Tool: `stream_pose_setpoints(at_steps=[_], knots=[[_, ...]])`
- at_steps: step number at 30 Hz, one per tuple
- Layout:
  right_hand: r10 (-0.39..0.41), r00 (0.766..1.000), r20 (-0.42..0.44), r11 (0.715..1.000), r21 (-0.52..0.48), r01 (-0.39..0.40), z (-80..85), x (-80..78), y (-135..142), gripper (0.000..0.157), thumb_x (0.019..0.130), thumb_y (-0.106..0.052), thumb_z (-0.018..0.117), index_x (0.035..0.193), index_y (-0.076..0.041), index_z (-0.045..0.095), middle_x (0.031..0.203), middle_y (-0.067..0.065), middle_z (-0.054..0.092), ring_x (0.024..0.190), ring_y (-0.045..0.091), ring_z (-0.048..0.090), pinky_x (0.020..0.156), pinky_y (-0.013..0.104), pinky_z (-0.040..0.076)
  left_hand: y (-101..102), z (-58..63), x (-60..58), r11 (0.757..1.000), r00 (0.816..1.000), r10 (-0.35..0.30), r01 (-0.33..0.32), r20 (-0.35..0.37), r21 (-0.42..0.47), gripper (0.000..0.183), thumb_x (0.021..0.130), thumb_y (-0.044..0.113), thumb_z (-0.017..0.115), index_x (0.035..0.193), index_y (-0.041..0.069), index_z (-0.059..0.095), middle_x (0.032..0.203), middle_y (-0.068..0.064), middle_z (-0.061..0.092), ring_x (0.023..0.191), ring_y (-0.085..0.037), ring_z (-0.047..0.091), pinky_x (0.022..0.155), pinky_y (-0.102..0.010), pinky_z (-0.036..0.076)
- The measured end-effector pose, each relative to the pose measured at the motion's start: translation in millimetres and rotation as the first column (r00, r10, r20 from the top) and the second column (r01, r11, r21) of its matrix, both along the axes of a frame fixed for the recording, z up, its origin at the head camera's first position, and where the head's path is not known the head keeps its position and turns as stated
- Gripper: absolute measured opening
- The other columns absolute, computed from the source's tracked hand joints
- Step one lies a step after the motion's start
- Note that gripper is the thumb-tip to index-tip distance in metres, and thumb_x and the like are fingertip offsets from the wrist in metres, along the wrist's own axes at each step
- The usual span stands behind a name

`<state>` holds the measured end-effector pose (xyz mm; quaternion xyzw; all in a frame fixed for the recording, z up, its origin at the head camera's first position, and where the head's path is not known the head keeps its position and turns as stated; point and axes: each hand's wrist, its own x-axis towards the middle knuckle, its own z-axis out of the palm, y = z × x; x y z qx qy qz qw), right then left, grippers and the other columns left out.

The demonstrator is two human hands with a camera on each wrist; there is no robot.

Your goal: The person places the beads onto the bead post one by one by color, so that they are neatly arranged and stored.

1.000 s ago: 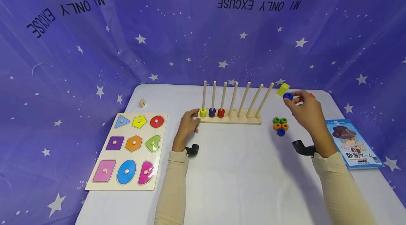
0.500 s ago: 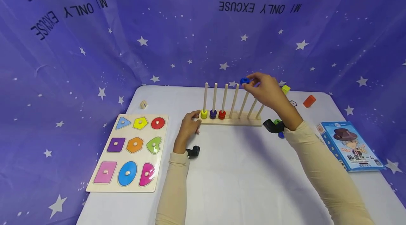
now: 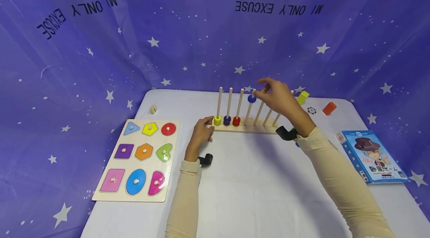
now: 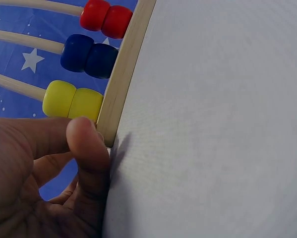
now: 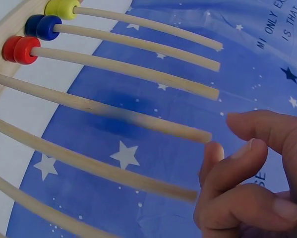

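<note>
Head view, as I watch from the room, takes in a wooden peg rack (image 3: 246, 128) on a white tabletop (image 3: 248, 189), with both of the person's hands at it. Clamped on the rack's left end, thumb and fingers around the base, is the left hand (image 3: 200, 133). Above the rack's middle, the right hand (image 3: 278, 97) has its fingers loosely bent, thumb and forefinger parted near the tip of the fourth peg from the left; whether one touches that peg, I cannot tell. A blue ring (image 3: 252, 99) sits around the same peg, high above the rack's base, and the right wrist view shows it only as a blur, well clear of the fingers.

On the rack's first three pegs from the left, down at the base, I count two yellow rings (image 4: 71, 100), two dark blue rings (image 4: 89, 57) and two red rings (image 4: 105, 19).

Left of the rack and nearer the person lies a shape board (image 3: 132, 163); left and slightly behind it, a small wooden block (image 3: 153, 109). Beyond the rack's right end stand a yellow block (image 3: 303, 97), a round token (image 3: 311, 110) and an orange-red block (image 3: 329, 108). Farther right of the rack, nearer the person, lies a blue box (image 3: 373, 156)
</note>
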<state>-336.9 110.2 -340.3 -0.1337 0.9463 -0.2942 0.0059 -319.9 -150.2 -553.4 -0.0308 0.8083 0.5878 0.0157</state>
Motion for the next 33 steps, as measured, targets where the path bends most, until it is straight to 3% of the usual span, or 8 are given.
stream_pose_setpoints(at_steps=[4, 8, 13, 18, 24, 26, 33], knots=[[-0.034, 0.999, -0.039, 0.999, -0.022, 0.033, 0.1, 8.4, 15.1, 0.062, 0.089, -0.054, 0.058, 0.138, -0.016, 0.048, 0.094, 0.005, 0.059, 0.069, 0.023, 0.054, 0.055, 0.035, 0.045, 2.6, -0.1, 0.6, 1.0, 1.0, -0.004, 0.004, 0.006, 0.003, 0.048, 0.088, 0.001, 0.06, 0.135, 0.009, 0.054, 0.112, -0.012, 0.052, 0.042, -0.01, 0.05, 0.039, -0.022, 0.047], [-0.097, 0.992, -0.078, 0.993, -0.069, 0.091, -1.9, 21.9, 42.3, 0.063, 0.09, -0.053, 0.057, 0.139, -0.015, 0.046, 0.095, 0.007, 0.057, 0.077, 0.024, 0.055, 0.063, 0.039, 0.046, 3.2, 0.4, 0.5, 1.0, 1.0, -0.012, 0.012, 0.009, 0.0, 0.048, 0.089, 0.002, 0.06, 0.135, 0.01, 0.054, 0.112, -0.011, 0.051, 0.043, -0.011, 0.051, 0.039, -0.022, 0.047], [-0.221, 0.974, -0.055, 0.969, -0.125, 0.213, -17.8, 33.8, 84.6, 0.069, 0.09, -0.054, 0.055, 0.142, -0.012, 0.038, 0.097, 0.011, 0.056, 0.071, 0.028, 0.056, 0.055, 0.035, 0.048, 1.7, 3.6, -2.0, 1.0, 1.0, -0.008, 0.008, -0.009, 0.004, 0.047, 0.088, 0.001, 0.06, 0.135, 0.009, 0.054, 0.112, -0.012, 0.051, 0.044, -0.011, 0.051, 0.039, -0.023, 0.048], [-0.315, 0.947, 0.07, 0.933, -0.157, 0.322, -55.5, 44.1, 126.8, 0.08, 0.088, -0.06, 0.053, 0.144, -0.008, 0.029, 0.098, 0.015, 0.055, 0.067, 0.027, 0.055, 0.052, 0.034, 0.05, 1.2, 4.5, -1.4, 1.0, 1.0, 0.004, -0.004, -0.007, 0.0, 0.047, 0.088, 0.001, 0.06, 0.134, 0.009, 0.054, 0.111, -0.011, 0.051, 0.043, -0.011, 0.051, 0.039, -0.021, 0.047], [-0.376, 0.899, 0.226, 0.888, -0.188, 0.419, -108.0, 59.2, 167.7, 0.075, 0.091, -0.053, 0.055, 0.14, -0.003, 0.027, 0.092, 0.016, 0.051, 0.057, 0.021, 0.049, 0.044, 0.028, 0.045, 2.3, 2.3, 1.4, 1.0, 1.0, -0.014, 0.014, -0.002, 0.006, 0.049, 0.088, 0.002, 0.059, 0.136, 0.008, 0.053, 0.113, -0.013, 0.051, 0.044, -0.012, 0.052, 0.039, -0.021, 0.046], [-0.375, 0.885, 0.278, 0.884, -0.179, 0.431, -123.9, 63.2, 174.9, 0.072, 0.092, -0.05, 0.055, 0.139, -0.002, 0.028, 0.093, 0.018, 0.051, 0.058, 0.021, 0.048, 0.045, 0.028, 0.045, 2.1, 1.8, 1.8, 1.0, 1.0, -0.011, 0.011, -0.003, 0.016, 0.048, 0.088, 0.002, 0.059, 0.135, 0.008, 0.053, 0.113, -0.013, 0.051, 0.044, -0.012, 0.052, 0.039, -0.022, 0.047], [-0.392, 0.802, 0.451, 0.884, -0.058, 0.464, -174.2, 70.0, 174.9, 0.073, 0.092, -0.048, 0.057, 0.139, -0.002, 0.027, 0.098, 0.015, 0.051, 0.074, 0.024, 0.051, 0.057, 0.029, 0.048, 0.3, 0.0, 0.7, 1.0, 1.0, -0.009, 0.009, -0.002, 0.021, 0.048, 0.088, 0.001, 0.059, 0.136, 0.008, 0.053, 0.113, -0.013, 0.052, 0.043, -0.011, 0.051, 0.039, -0.022, 0.047]])
